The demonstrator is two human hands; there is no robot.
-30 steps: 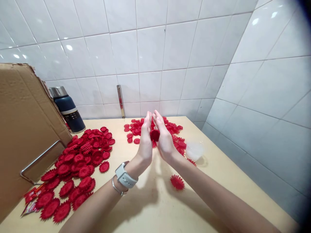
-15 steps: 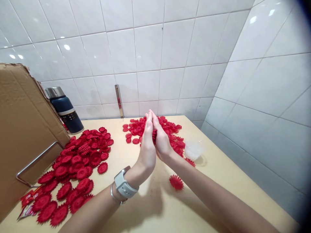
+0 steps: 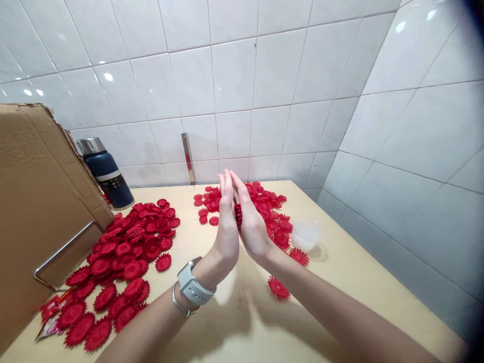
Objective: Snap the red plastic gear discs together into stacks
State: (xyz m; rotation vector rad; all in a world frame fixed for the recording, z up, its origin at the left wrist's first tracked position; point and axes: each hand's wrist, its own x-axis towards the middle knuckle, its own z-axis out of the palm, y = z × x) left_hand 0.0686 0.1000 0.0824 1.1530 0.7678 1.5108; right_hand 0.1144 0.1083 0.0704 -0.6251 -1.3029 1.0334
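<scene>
1. At far L, a cardboard box (image 3: 41,201) stands on the pale tabletop (image 3: 234,338), w/ a small printed wrapper (image 3: 49,327) near its front & a navy bottle (image 3: 108,171) just beside its back end.
2. Next, a big L heap (image 3: 128,247) of red toothed discs spreads along the box, one disc (image 3: 163,262) lying apart at its R edge.
3. Mid-table, L hand (image 3: 227,222) (watch (image 3: 194,283) on wrist) & R hand (image 3: 253,227) are held nearly palm to palm, narrow gap, w/ a red toothed pc (image 3: 238,214) btwn; only its edge shows. Looks mid-press, so that pc isn't done yet.
4. Behind the hands, a back heap (image 3: 270,201) of similar discs runs out to R. It's part-blocked, so can't say for sure which heap is finished; prob. plenty left either way, as both are big.
5. Farther R, a loose disc (image 3: 279,288) lies by the R forearm, & a translucent plastic item (image 3: 306,234) sits just beside the back heap.
</scene>
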